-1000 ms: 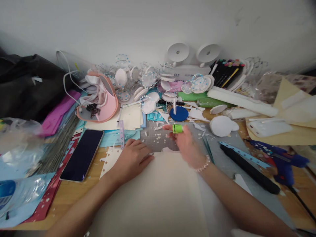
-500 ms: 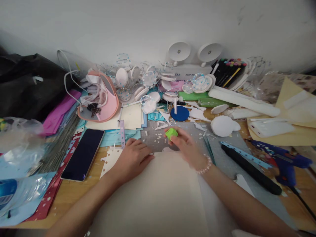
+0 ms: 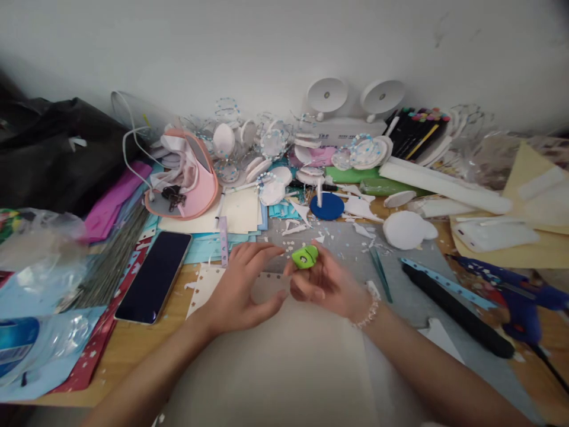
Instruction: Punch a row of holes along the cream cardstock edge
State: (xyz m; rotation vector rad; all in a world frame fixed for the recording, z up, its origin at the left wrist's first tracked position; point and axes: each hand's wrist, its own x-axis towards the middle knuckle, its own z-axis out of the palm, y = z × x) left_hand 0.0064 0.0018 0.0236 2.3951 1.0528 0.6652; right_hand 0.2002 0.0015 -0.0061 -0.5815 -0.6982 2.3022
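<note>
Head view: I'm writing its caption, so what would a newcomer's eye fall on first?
Probably the small lime-green tool in the right hand, near the far edge of the large pale sheet. Next might come the pink visor, behind the dark-screened phone on the left, and the deep-blue disc beyond the hands.

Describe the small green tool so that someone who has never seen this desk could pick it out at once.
Find the big cream sheet in the near middle. By its far edge, the right hand, with a beaded bracelet at its wrist, holds the small green tool. It is bright lime and held up, unlike the long green item lying further back.
</note>
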